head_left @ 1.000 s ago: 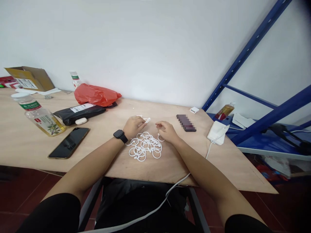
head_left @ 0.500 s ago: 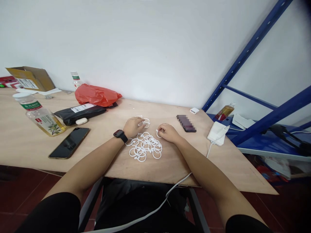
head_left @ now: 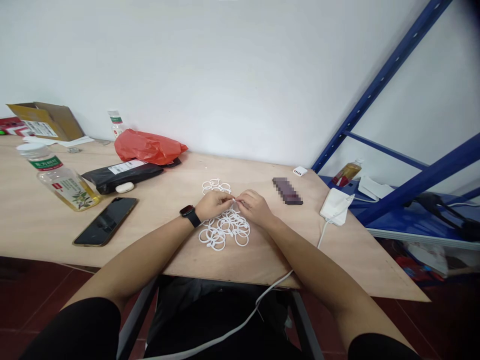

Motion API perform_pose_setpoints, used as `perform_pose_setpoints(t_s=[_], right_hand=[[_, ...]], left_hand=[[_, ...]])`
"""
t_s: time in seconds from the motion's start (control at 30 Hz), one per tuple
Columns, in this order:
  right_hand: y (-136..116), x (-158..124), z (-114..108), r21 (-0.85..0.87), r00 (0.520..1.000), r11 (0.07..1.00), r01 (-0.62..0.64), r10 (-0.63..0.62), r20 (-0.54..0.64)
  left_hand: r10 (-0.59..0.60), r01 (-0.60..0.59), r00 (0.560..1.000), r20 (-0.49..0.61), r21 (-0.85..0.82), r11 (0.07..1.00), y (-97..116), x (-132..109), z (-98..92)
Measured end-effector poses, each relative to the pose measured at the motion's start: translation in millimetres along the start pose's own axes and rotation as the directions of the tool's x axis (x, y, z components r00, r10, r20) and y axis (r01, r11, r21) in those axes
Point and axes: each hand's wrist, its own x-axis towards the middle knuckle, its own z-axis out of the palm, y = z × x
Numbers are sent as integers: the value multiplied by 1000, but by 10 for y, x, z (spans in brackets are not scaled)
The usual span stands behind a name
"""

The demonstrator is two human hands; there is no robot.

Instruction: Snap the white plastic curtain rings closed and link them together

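Over the pile of white plastic rings [head_left: 224, 228], both hands meet fingertip to fingertip. My right hand [head_left: 256, 208] is closed in a pinch on a white ring [head_left: 235, 207], which hangs just under the fingers. From the other side, my left hand [head_left: 213, 206], below a black watch [head_left: 190, 215], has its thumb and finger pressed together at the top of the same ring. Part of that ring is hidden by the fingers. Behind my left hand lies a smaller group of white rings [head_left: 216, 185], apart from the main pile.
On the left are a phone [head_left: 106, 222], a drink bottle [head_left: 63, 180], a white earbud case [head_left: 124, 187], a black parcel [head_left: 123, 174] and a red bag [head_left: 148, 146]. At right lie another phone [head_left: 287, 190] and a white power brick [head_left: 334, 206] with its cable.
My left hand has come away from the small ring group behind and moved right to meet my right hand. My right hand has shifted slightly left with its ring.
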Motion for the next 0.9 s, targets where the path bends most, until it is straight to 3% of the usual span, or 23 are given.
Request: perform_pose_setpoints(t_s=[0.17,0.37,0.67,0.9], right_hand=[[-30,9,9,-27,999,999,39,-39,1],[-88,23,39,-9,999,999,31,-30,21],[-81,14,82,37,999,999,16,-17,29],[-96,1,102,62,1000,998,16,-17,26]], left_hand=[[4,-8,998,-61,-60,998,-12,1,20],[33,-33,990,-140,-1,999,-8,7,-18],[-3,-9,992,-128,-89,996,-97,24,1],[80,-95,991,-110,-132,987,-172,53,9]])
